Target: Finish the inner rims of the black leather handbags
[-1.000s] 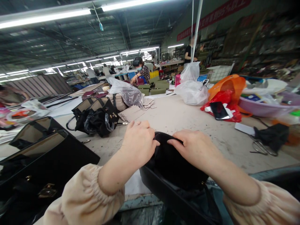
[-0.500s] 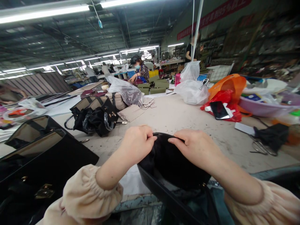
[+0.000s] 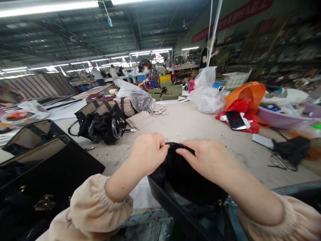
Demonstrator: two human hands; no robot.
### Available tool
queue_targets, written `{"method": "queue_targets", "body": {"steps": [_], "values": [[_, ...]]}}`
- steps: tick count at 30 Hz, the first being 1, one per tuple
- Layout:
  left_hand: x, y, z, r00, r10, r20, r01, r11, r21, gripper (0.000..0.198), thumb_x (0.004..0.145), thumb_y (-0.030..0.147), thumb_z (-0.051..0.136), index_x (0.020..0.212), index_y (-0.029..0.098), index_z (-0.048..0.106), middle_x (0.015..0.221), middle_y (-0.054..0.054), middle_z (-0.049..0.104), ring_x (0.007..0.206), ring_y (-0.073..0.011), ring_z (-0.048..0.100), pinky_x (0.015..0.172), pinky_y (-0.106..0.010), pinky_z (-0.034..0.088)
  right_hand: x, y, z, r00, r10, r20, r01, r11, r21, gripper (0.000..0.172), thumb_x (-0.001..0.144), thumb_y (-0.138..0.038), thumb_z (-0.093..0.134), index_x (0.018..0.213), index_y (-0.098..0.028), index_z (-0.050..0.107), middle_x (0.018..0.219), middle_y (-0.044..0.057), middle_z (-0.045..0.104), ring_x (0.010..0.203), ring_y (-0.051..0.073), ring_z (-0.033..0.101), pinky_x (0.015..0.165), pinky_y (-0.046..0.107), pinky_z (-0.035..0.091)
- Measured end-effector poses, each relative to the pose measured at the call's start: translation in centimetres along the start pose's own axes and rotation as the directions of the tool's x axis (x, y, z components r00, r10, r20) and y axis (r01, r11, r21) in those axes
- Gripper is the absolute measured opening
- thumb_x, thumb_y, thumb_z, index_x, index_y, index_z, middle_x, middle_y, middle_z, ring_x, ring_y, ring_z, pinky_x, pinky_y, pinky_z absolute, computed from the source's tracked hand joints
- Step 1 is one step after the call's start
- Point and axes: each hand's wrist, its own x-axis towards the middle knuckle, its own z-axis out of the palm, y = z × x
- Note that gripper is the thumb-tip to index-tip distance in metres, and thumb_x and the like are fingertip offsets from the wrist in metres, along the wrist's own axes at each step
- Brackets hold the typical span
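A black handbag (image 3: 180,180) stands at the near edge of the worktable (image 3: 190,124), right in front of me. My left hand (image 3: 147,154) is closed on the far rim of the bag at its left. Just to the right, my right hand (image 3: 208,159) pinches the same rim with curled fingers. The thumbs of both hands nearly meet over the bag's black lining. Cream sleeves cover both my forearms.
Open black handbags (image 3: 42,164) lie at the near left, and more black bags (image 3: 102,122) sit further back. Cardboard pieces (image 3: 142,120), white plastic bags (image 3: 207,97), a phone (image 3: 235,119) on red and orange bags, a basin (image 3: 283,117) and scissors (image 3: 278,162) crowd the right. Other people work at far tables.
Both hands have stayed on the bag's rim, shifting slightly along it. The left fingers have curled tighter. The view has tilted a little.
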Motion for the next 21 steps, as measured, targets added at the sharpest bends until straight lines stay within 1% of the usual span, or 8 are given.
{"method": "queue_targets", "body": {"steps": [3, 6, 9, 15, 21], "values": [[0.0, 0.0, 0.0, 1.0, 0.0, -0.001, 0.0, 1.0, 0.013, 0.024, 0.08, 0.035, 0.052, 0.067, 0.02, 0.065, 0.07, -0.003, 0.068, 0.068, -0.0169, 0.06, 0.062, -0.028, 0.038, 0.8, -0.4, 0.2, 1.0, -0.026, 0.006, 0.026, 0.999, 0.04, 0.029, 0.089, -0.041, 0.044, 0.082, -0.028, 0.07, 0.081, 0.001, 0.071, 0.074, 0.017, 0.063, 0.061, 0.027, 0.036], [0.0, -0.1, 0.1, 1.0, 0.001, -0.003, -0.001, 1.0, 0.031, 0.025, 0.08, 0.035, 0.052, 0.067, 0.02, 0.065, 0.07, -0.003, 0.068, 0.067, -0.0171, 0.06, 0.061, -0.028, 0.036, 1.3, -0.5, 0.6, 1.0, -0.02, 0.01, 0.019, 0.999, 0.051, 0.032, 0.089, -0.04, 0.044, 0.075, -0.025, 0.068, 0.077, 0.001, 0.07, 0.071, 0.016, 0.062, 0.06, 0.027, 0.036], [0.1, 0.0, 0.1, 1.0, -0.002, 0.001, 0.002, 0.999, 0.04, 0.025, 0.08, 0.036, 0.051, 0.068, 0.019, 0.065, 0.07, -0.003, 0.068, 0.067, -0.017, 0.059, 0.06, -0.028, 0.036, 1.2, -0.6, 0.9, 1.0, -0.009, -0.016, 0.01, 0.999, 0.046, 0.031, 0.089, -0.039, 0.045, 0.073, -0.024, 0.067, 0.076, 0.001, 0.069, 0.07, 0.016, 0.06, 0.06, 0.027, 0.035], [0.5, 0.1, 0.0, 1.0, -0.02, 0.018, 0.018, 0.997, 0.07, 0.027, 0.079, 0.037, 0.05, 0.066, 0.02, 0.065, 0.066, -0.002, 0.066, 0.061, -0.017, 0.058, 0.056, -0.027, 0.034, 1.0, -0.6, 1.2, 0.997, -0.028, -0.076, 0.03, 0.999, 0.02, 0.03, 0.089, -0.036, 0.046, 0.069, -0.022, 0.063, 0.073, 0.001, 0.067, 0.07, 0.016, 0.059, 0.061, 0.028, 0.034], [0.6, 0.1, 0.1, 1.0, -0.014, 0.007, 0.014, 0.998, 0.06, 0.025, 0.079, 0.035, 0.05, 0.064, 0.02, 0.064, 0.066, -0.002, 0.066, 0.063, -0.0173, 0.059, 0.058, -0.028, 0.035, 1.2, -0.7, 1.3, 0.994, -0.053, -0.093, 0.055, 0.998, 0.019, 0.029, 0.088, -0.034, 0.046, 0.066, -0.022, 0.06, 0.073, 0.001, 0.065, 0.07, 0.015, 0.059, 0.063, 0.027, 0.034]]}}
